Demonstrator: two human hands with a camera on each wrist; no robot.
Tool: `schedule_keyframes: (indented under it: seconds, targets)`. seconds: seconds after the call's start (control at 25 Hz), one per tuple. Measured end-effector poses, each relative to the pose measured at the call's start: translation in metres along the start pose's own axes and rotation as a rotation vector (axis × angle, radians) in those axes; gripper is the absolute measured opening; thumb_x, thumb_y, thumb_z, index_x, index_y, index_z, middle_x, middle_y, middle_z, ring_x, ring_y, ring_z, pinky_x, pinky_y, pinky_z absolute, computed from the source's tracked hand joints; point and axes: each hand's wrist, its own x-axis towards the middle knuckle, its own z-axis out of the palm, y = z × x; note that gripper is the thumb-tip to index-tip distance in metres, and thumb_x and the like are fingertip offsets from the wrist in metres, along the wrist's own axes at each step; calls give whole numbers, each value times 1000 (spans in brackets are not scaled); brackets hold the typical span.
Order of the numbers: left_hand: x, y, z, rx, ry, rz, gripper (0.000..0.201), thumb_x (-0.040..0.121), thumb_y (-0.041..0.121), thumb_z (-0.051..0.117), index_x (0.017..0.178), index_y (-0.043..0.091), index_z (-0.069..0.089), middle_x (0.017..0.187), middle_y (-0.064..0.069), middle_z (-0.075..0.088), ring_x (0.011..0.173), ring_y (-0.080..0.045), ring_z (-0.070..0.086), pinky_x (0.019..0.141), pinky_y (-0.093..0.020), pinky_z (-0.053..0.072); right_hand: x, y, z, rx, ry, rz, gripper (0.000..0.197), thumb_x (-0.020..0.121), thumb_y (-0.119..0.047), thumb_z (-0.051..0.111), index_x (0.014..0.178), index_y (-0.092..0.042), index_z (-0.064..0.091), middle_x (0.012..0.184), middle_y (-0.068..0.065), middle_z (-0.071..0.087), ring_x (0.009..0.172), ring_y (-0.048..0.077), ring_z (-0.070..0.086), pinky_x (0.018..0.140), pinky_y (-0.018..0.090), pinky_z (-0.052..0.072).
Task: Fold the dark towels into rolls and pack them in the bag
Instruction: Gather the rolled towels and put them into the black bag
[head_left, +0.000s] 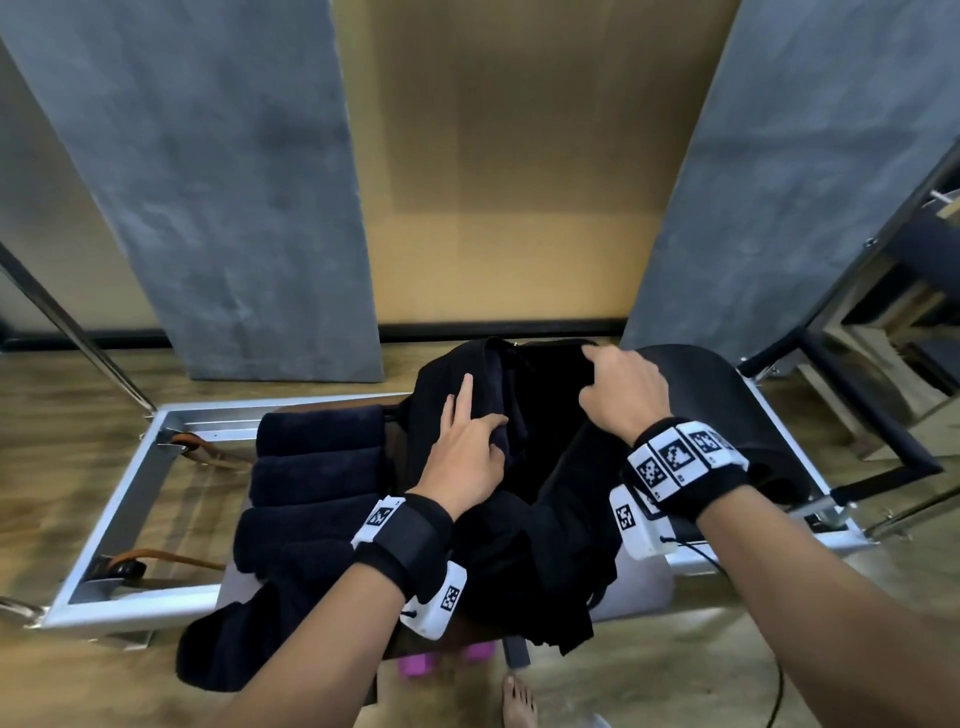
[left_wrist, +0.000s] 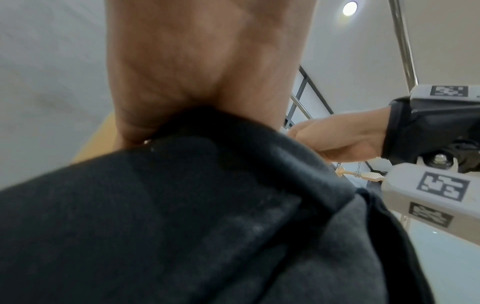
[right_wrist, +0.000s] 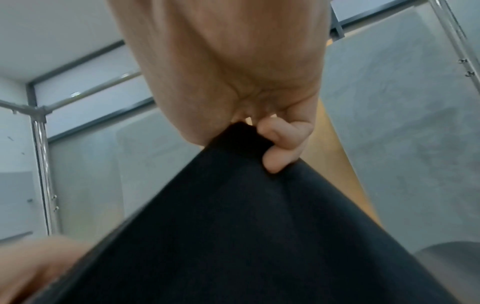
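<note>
A black bag (head_left: 571, 483) stands open on the padded platform in the head view. My right hand (head_left: 618, 384) grips the bag's far rim and holds it open; the right wrist view shows its fingers (right_wrist: 283, 144) curled over the black fabric (right_wrist: 246, 226). My left hand (head_left: 467, 447) holds a navy rolled towel (head_left: 501, 400) at the bag's left side, two fingers straight along it and the others wrapped over it. Its palm (left_wrist: 202, 61) lies on dark fabric (left_wrist: 182, 205). Three rolled dark towels (head_left: 317, 475) lie left of the bag. An unrolled towel (head_left: 234, 639) hangs over the near edge.
The platform sits in a silver metal frame (head_left: 156, 467) with brown straps (head_left: 171, 558). A black curved pad (head_left: 727, 395) stands right of the bag. Grey panels (head_left: 234, 208) lean on the wall behind. A metal rack (head_left: 883, 312) is at the far right. Pink blocks (head_left: 415, 665) and a bare foot (head_left: 519, 696) are below.
</note>
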Motion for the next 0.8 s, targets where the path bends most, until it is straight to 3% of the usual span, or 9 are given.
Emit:
schedule_keyframes:
  seconds: [0.12,0.24,0.4,0.52,0.68,0.8]
  targets:
    - [5,11,1,-35,-7,23,49,101,8,53,148,22,57,175,8,-17,163,-24,-10,121,-45,31,6,-3,-21,9,57,-27,54,82,-5,54,134,-13,61,118,19,71,109,46,64,82,46,50]
    - [10,24,3,-44,-36,13,48,102,8,52,148,22,57,176,8,-16,163,-24,-10,120,-44,33,13,1,-34,14,73,-33,56,81,-2,52,135,-13,60,117,20,72,108,47,65,84,47,52]
    - [14,36,7,73,-95,-42,51,101,11,51,149,26,55,175,6,-20,163,-31,-9,111,-57,45,11,10,-25,-47,-131,-27,61,87,-10,56,144,-30,60,138,12,65,124,39,61,101,45,52]
    - [13,38,3,97,-122,-45,51,101,17,51,150,29,54,175,4,-19,162,-33,-11,113,-62,40,7,17,-18,-35,-282,16,48,91,-15,61,134,-35,68,139,5,64,117,34,65,100,41,55]
    - [5,35,0,-89,-91,46,51,105,27,54,155,37,47,177,2,-9,162,-25,-18,121,-66,21,2,0,-36,-65,-155,29,42,92,-28,67,133,-36,68,145,4,50,129,36,55,109,49,47]
    - [-11,21,-6,-276,68,114,50,106,43,57,155,34,48,177,3,8,163,-17,-9,126,-52,16,-10,-41,-40,-125,27,-104,42,92,-31,65,134,-30,66,147,10,46,136,39,43,108,58,40]
